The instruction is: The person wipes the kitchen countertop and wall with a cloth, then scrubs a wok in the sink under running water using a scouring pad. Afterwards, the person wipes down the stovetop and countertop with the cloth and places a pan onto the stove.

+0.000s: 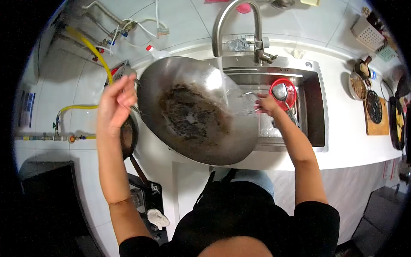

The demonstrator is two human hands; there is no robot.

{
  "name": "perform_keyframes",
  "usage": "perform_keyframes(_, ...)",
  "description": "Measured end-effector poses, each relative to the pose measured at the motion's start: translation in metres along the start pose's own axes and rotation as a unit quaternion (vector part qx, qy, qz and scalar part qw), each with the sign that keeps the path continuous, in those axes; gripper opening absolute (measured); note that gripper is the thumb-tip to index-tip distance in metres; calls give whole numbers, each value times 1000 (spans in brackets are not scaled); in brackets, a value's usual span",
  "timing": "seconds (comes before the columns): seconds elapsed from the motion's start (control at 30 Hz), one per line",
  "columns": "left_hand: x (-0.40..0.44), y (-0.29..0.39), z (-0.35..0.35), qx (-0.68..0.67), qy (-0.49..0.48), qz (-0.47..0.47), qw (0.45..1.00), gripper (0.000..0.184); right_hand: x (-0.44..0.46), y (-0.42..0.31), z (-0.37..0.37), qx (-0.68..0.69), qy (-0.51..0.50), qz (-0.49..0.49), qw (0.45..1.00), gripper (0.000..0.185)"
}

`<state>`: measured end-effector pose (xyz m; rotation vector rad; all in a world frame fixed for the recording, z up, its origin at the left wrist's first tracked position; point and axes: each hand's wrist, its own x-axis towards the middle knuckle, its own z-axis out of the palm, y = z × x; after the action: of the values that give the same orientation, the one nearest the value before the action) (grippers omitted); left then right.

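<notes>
A large steel wok (167, 73) is tilted over the counter and the left part of the sink, its inside marked by a dark, scorched-looking patch. At its left rim, my left hand (116, 103) is curled closed by the metal loop handle; motion blurs the fingers. My right hand (267, 105) is closed at the right rim around the other handle, partly hidden by its fingers and splashing water. From the tap (217, 43) a stream of water (224, 81) falls into the wok.
Behind my right hand, the steel sink (314, 107) holds a red bowl (293, 90) and metal utensils. A dark pan (128, 136) sits beneath my left forearm. Bowls of food (358, 87) and a wooden board (377, 126) stand right. A yellow hose (92, 48) runs along the left wall.
</notes>
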<state>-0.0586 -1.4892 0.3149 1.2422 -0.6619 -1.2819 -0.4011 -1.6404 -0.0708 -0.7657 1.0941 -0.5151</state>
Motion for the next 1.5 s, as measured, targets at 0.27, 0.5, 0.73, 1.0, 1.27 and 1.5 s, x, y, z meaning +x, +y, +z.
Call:
perform_keyframes(0.27, 33, -100, -71, 14, 80, -32, 996, 15, -46, -43, -67, -43, 106, -99, 988, 45)
perform_keyframes(0.5, 79, -164, -93, -35, 76, -13, 996, 16, -64, -52, -81, -9, 13, -125, 992, 29)
perform_keyframes(0.73, 99, -191, -101, 4, 105, -20, 994, 18, -45, -35, -123, -62, 44, -109, 991, 51)
perform_keyframes(1.0, 104, -221, -115, 134, 210, 14, 968, 48, -29, 16, -167, -239, 60, 135, 960, 54)
perform_keyframes(1.27, 81, -234, -96, 378, 283, 29, 881, 65, -20, 18, -197, -198, 57, 123, 971, 43)
perform_keyframes(1.5, -50, -238, -70, 313, 293, 228, 874, 34, -63, 0, -140, -522, 242, -84, 814, 39)
